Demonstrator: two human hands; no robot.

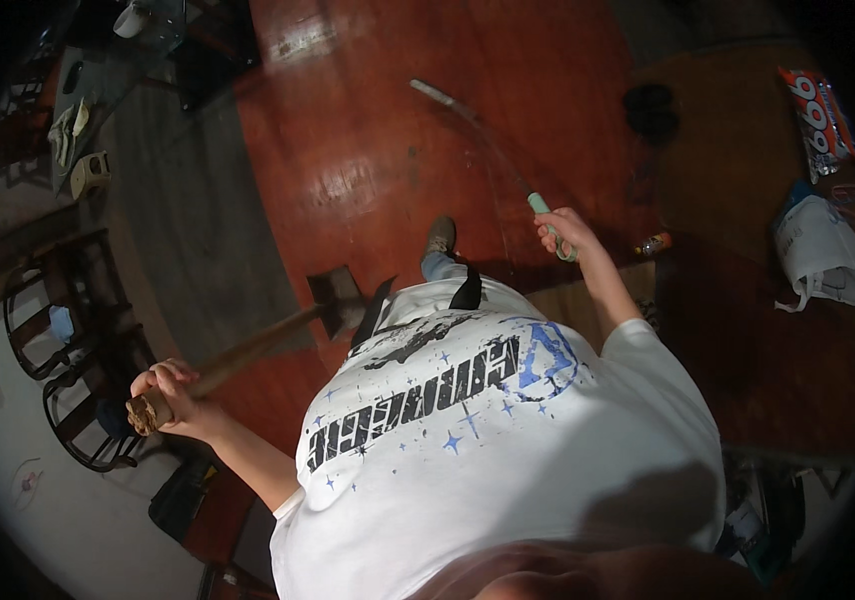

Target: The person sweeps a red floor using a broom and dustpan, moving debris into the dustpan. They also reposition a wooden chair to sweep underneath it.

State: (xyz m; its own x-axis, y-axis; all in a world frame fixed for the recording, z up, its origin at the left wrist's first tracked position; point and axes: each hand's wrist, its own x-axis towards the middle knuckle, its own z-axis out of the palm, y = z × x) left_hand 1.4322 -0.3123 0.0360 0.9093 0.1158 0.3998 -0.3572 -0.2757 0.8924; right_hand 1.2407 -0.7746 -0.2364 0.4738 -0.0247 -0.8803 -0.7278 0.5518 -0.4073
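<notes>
My left hand (176,397) is wrapped around the wooden shaft of a hoe (255,337), close to its rough, pale-brown butt end. The shaft slants down to a dark metal blade (337,301) beside my leg; my shirt may hide part of it. In my right hand (568,229) is the light green handle of a long, thin, curved tool (491,142). That handle ends in a loop, and the far tip looks whitish; its exact kind cannot be made out. One shoe (440,234) shows on the red floor below me.
Dark wooden armchairs (71,360) line the left wall, with a small plastic stool (90,174) farther along. At right are a white bag (821,247), a red and silver package (817,124) and a small bottle (653,243). Dark footwear (650,112) lies on the floor.
</notes>
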